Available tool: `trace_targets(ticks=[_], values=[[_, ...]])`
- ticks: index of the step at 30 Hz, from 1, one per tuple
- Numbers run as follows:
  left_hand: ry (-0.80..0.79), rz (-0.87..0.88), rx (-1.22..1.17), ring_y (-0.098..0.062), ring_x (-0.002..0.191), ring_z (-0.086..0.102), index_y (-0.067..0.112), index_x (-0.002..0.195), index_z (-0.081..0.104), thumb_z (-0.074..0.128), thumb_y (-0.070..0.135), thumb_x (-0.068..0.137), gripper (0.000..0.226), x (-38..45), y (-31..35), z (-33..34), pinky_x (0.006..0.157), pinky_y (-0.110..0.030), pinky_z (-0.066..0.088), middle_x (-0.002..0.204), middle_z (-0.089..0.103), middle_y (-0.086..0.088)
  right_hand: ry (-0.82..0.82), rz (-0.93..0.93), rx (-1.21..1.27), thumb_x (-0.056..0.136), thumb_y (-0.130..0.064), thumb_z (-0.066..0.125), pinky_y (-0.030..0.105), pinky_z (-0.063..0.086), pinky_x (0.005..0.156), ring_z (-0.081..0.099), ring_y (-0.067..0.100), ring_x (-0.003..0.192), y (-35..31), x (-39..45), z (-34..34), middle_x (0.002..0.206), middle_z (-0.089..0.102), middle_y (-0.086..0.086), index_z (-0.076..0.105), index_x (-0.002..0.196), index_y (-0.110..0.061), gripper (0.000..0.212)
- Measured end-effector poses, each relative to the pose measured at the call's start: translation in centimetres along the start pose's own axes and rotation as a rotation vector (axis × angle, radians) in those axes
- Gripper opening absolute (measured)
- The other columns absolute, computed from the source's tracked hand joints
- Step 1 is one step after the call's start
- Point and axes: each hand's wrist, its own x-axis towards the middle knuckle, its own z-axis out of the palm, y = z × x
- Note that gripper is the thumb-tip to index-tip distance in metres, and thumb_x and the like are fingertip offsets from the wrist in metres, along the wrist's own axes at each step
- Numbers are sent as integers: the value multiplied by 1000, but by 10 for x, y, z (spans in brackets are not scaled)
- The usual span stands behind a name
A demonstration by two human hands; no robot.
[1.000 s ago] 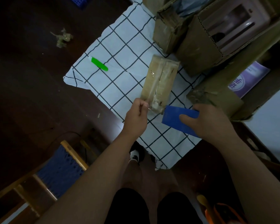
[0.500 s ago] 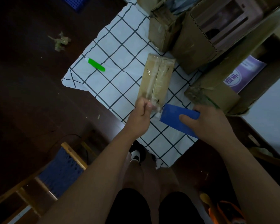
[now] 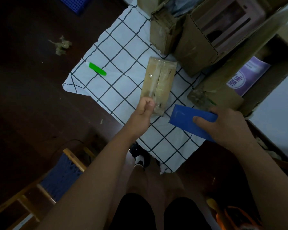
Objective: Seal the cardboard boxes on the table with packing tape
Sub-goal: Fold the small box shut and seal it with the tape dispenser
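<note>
Faintly, unreadable writing, purple package (image 3: 247, 76)

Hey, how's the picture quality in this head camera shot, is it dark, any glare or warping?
Head view: dim overall, with the dark floor nearly black; soft glare on the tape over the small cardboard box and on the blue tape dispenser; wide-angle warping bends the checked cloth lines and stretches the forearms; both hands look reasonably sharp.

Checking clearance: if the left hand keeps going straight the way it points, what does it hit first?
The small taped box. The left hand is curled at its near end, seemingly already touching, pointing along its length. Depth is unclear.
</note>
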Motion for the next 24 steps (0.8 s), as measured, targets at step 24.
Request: trace_targets(ticks=[24], values=[[467,-174,-125,-18,88,70,28,73,69,61,13,94,27,5,-29,-16,86,-38,56,83,72,-3,-39,-43,18,82,-40,70,19,33,49,53,13,60,-20,4,15,67,59,14,60,71,-5,38]])
